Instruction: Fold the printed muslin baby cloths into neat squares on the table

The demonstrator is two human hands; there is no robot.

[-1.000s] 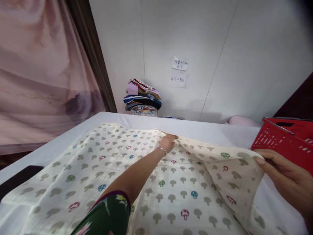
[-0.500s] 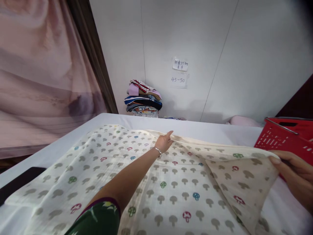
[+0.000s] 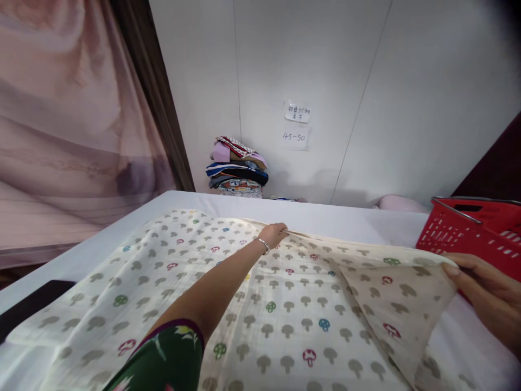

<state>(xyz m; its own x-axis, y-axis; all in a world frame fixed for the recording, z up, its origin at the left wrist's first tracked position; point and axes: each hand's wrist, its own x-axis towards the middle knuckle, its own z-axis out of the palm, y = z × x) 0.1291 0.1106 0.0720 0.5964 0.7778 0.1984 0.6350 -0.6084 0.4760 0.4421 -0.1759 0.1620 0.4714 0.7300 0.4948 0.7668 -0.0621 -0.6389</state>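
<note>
A cream cloth printed with small mushrooms lies spread over a white table. My left hand, with a bracelet at the wrist, reaches across and pinches the cloth's far edge near the middle. At the right, my right hand grips a raised corner of the same cloth, thumb on top. Between the two hands the cloth is lifted and folds over itself.
A red plastic basket stands at the table's right edge behind my right hand. A pile of folded clothes sits against the wall at the back. A dark flat object lies at the left edge. A pink curtain hangs left.
My left hand's fingers, stretched out half a second ago, have closed on the far edge again. My right hand has carried its corner further right and stretched the fold.
</note>
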